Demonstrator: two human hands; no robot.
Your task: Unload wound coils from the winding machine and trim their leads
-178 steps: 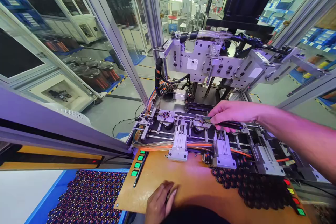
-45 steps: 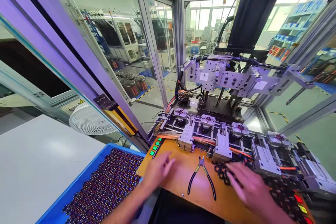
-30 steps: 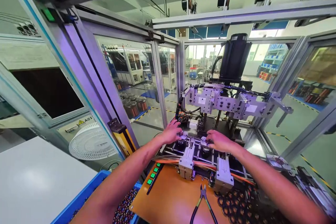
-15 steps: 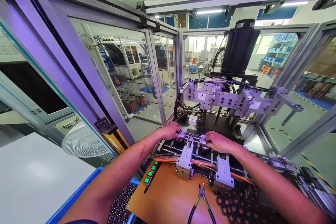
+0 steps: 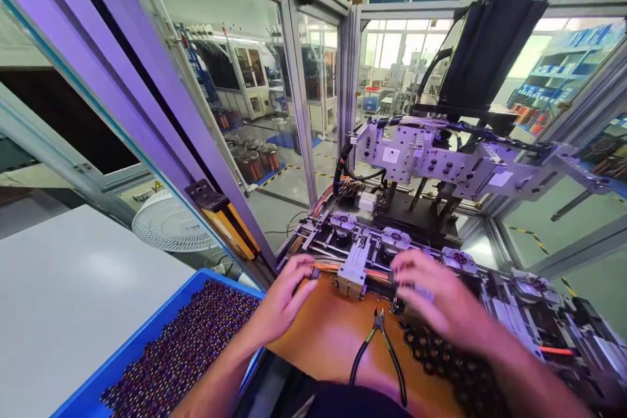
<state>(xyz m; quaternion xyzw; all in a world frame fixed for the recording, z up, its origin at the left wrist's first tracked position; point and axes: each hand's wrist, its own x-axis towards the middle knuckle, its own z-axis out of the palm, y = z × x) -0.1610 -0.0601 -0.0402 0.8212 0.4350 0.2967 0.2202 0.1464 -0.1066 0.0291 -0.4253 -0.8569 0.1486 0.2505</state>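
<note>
My left hand (image 5: 287, 294) hovers over the front left edge of the machine. Its fingers are drawn together, with a small dark thing at the tips that I cannot make out. My right hand (image 5: 435, 297) is smeared by motion. It is above the brown board (image 5: 333, 333), just in front of the second round fixture (image 5: 396, 238). The first round fixture (image 5: 343, 221) stands uncovered behind my left hand. Black-handled cutters (image 5: 379, 339) lie on the board between my hands. A pile of small dark ring parts (image 5: 441, 366) spreads under my right wrist.
A blue tray (image 5: 98, 392) of small dark parts sits at the lower left beside a white table (image 5: 73, 300). The grey machine head (image 5: 441, 157) hangs over the fixtures. Two more fixtures (image 5: 453, 258) run to the right. Glass guard panels and a white fan (image 5: 166, 228) stand to the left.
Both hands have drawn back from the two round fixtures toward the board. The view has tilted down, bringing the blue tray into sight.
</note>
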